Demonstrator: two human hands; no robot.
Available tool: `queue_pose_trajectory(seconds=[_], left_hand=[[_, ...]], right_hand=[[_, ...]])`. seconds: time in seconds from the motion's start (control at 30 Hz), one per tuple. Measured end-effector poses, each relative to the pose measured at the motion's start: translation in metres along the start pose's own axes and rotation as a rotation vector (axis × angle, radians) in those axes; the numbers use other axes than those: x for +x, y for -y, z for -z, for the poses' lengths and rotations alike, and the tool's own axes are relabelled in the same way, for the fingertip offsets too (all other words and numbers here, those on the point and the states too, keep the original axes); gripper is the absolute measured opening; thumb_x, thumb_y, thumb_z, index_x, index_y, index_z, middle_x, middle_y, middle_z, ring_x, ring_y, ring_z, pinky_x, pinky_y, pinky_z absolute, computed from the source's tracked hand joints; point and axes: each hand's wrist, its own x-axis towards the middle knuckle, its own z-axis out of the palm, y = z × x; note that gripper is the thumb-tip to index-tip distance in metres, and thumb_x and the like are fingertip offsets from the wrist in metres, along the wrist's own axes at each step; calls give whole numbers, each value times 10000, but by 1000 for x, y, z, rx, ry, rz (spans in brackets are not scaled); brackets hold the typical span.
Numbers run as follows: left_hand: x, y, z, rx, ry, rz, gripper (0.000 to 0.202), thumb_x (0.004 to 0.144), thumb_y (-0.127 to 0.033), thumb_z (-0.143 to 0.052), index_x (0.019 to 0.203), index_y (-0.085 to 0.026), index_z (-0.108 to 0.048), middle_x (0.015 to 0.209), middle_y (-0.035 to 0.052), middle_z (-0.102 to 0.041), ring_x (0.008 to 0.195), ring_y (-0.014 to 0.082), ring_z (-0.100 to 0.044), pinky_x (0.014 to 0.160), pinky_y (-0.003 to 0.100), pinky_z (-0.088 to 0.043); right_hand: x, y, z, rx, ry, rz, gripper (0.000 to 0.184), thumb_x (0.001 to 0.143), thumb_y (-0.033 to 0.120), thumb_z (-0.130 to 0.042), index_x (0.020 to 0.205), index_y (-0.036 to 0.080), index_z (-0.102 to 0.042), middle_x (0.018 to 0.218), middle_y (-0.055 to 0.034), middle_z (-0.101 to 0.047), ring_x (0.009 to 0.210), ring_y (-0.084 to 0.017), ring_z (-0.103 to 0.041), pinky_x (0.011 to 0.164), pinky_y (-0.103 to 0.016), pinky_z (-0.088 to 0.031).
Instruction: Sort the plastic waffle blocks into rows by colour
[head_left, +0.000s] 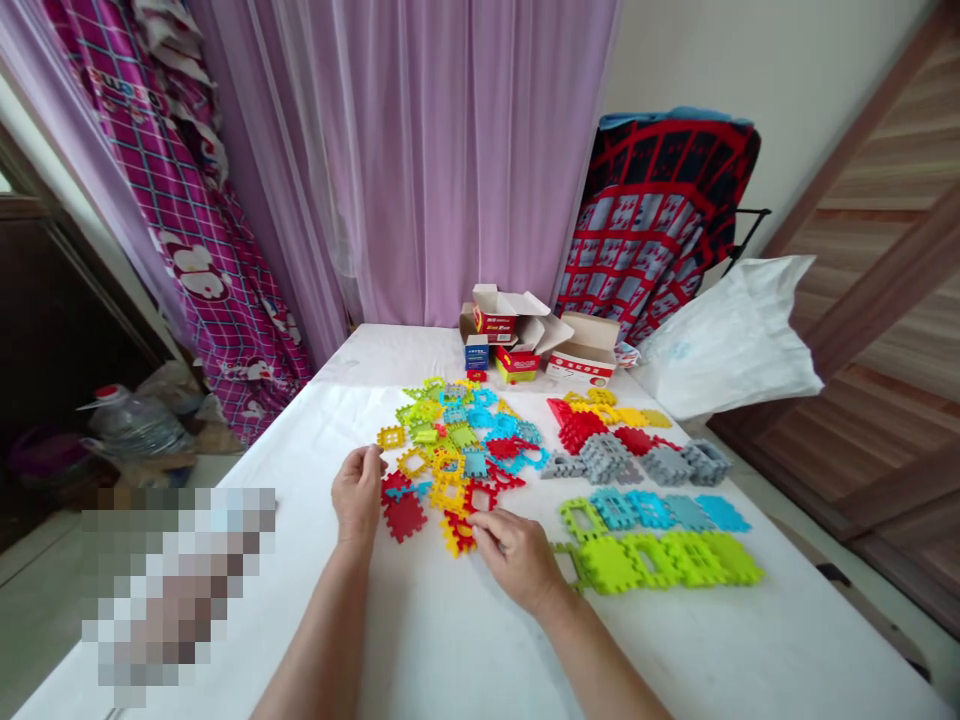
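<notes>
A mixed pile of interlocking plastic pieces [463, 436] in yellow, red, blue and green lies in front of me. At its left edge is my left hand [357, 497], fingers pressed together. A yellow window-shaped piece [391, 437] is just beyond those fingertips; whether they grip anything is hidden. My right hand [519, 560] pinches thumb and forefinger at a yellow interlocking piece [454, 538] at the pile's near end. A dark red square piece [405, 517] lies between the hands.
On the right are sorted groups: green pieces [611, 565], blue pieces [688, 512], grey pieces [604, 458], red pieces [581, 433] and yellow pieces [630, 416]. Opened small boxes [582, 352] and a white bag [739, 335] stand behind. The left side of the white table [300, 470] holds a blurred-out patch.
</notes>
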Motion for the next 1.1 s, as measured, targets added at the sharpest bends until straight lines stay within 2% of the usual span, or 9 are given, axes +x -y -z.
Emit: queue_pose_trajectory(seconds=[0.13, 0.27, 0.4, 0.63, 0.73, 0.9, 1.0, 1.1], left_hand=[[4, -1, 11, 203, 209, -27, 302, 694, -472, -615, 834, -218, -697, 757, 18, -698, 686, 177, -634, 619, 260, -469], [2, -6, 21, 559, 450, -194, 269, 764, -403, -562, 883, -233, -735, 946, 63, -720, 886, 232, -655, 796, 316, -477], [0, -9, 23, 768, 580, -297, 272, 786, -372, -561, 934, -242, -747, 1058, 85, -702, 993, 258, -632, 920, 351, -437], [-7, -16, 19, 917, 623, -320, 384, 809, -384, -543, 1161, -289, -663, 1225, 79, -629, 1099, 286, -582, 933, 390, -426], [-13, -22, 13, 971, 631, -282, 338, 800, -352, -528, 1099, -318, -680, 1252, 58, -608, 1130, 300, -553, 913, 430, -426], [-18, -26, 6, 987, 563, -253, 269, 779, -274, -506, 970, -279, -695, 1264, 57, -603, 1163, 305, -531, 908, 456, -422], [-15, -25, 7, 937, 535, -250, 239, 803, -310, -498, 934, -281, -695, 1253, 51, -617, 1169, 318, -526, 910, 476, -414], [-9, -24, 9, 810, 475, -277, 229, 798, -350, -511, 901, -261, -695, 1141, 72, -663, 1075, 305, -574, 888, 445, -427]], right_hand=[[-4, -8, -4, 38, -90, -21, 251, 869, 204, -457, 943, 255, -691, 863, -46, -737, 762, -191, -694, 707, -297, -549], [-5, -8, -4, 20, -68, -4, 245, 869, 198, -455, 939, 243, -686, 864, -50, -735, 765, -193, -692, 715, -301, -548], [-5, -6, -5, 22, -36, -22, 249, 865, 189, -458, 958, 244, -682, 887, -45, -735, 783, -192, -690, 739, -305, -542], [-4, -5, -4, 13, 4, -76, 245, 865, 187, -474, 963, 246, -690, 885, -39, -733, 806, -183, -681, 747, -282, -521], [-4, -5, -4, 17, -14, -76, 239, 856, 176, -490, 960, 239, -695, 889, -34, -733, 813, -168, -677, 755, -258, -508], [-3, -4, -6, 21, -39, -79, 228, 847, 169, -505, 940, 236, -702, 879, -28, -734, 815, -159, -677, 752, -237, -496], [-3, -3, -5, 19, -46, -75, 227, 847, 167, -504, 933, 237, -701, 868, -26, -733, 804, -159, -677, 741, -237, -497], [-3, -3, -5, 23, -48, -63, 229, 849, 165, -501, 938, 242, -697, 876, -24, -733, 805, -156, -676, 750, -238, -499]])
